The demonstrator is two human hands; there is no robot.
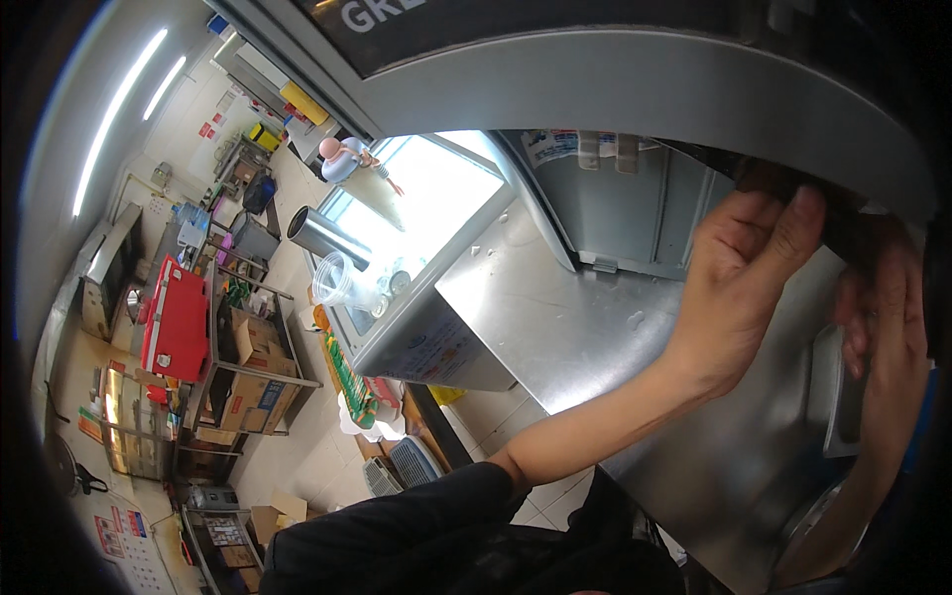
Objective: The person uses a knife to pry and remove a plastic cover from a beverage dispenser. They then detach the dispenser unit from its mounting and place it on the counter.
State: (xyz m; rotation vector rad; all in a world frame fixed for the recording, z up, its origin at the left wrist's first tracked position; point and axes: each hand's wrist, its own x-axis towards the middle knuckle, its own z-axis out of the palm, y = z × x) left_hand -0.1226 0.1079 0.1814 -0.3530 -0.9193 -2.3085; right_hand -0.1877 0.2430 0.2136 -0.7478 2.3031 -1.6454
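Observation:
My left hand (759, 238) reaches up to the lower edge of a grey machine panel (615, 84). Its fingers are curled in and the thumb presses toward them, at a dark part just under the panel. Whatever they grip is lost in shadow. Close by on the right, my right hand (883, 297) is raised to the same dark area, its fingers bent back downward. What it holds, if anything, is hidden. Below both hands spreads a stainless steel worktop (565, 322) with some wet spots.
Left of the worktop, a brightly lit white-topped unit (426, 198) carries clear plastic cups (342, 283), a dark cylinder (327, 236) and a pump bottle (342, 159). A grey open compartment (625, 213) stands behind. Farther left are a red case (177, 319) and cardboard boxes (256, 382) on shelving.

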